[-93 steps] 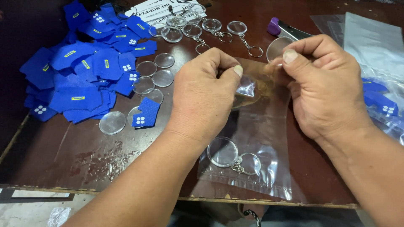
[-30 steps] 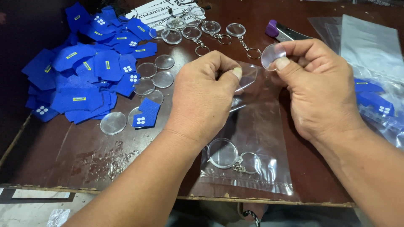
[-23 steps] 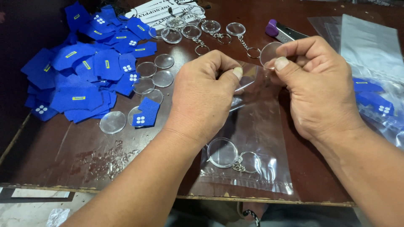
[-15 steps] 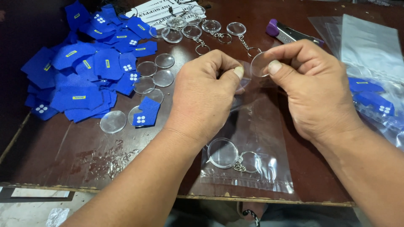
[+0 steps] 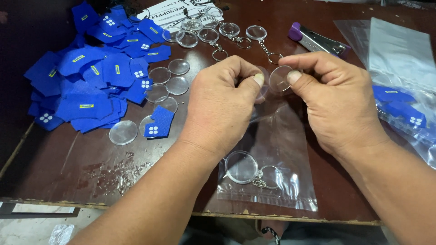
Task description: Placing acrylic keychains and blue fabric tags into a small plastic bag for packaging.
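My left hand (image 5: 222, 106) and my right hand (image 5: 336, 97) meet above a clear plastic bag (image 5: 277, 181) lying on the brown table (image 5: 81, 168). Between thumb and forefinger of my right hand sits a clear round disc (image 5: 280, 78). The fingers of my left hand pinch another clear round piece, mostly hidden behind them. Inside the bag lies a clear round keychain with a metal ring (image 5: 247, 168).
A heap of blue cut-out shapes (image 5: 95, 77) covers the left of the table, with loose clear discs (image 5: 168, 84) beside it. Several clear keychains (image 5: 236, 34) and a purple-handled tool (image 5: 313, 41) lie at the back. Plastic bags with blue pieces (image 5: 399, 77) are on the right.
My right hand has brought its clear disc leftward and slightly down toward my left hand's fingers. The left hand has stayed in place.
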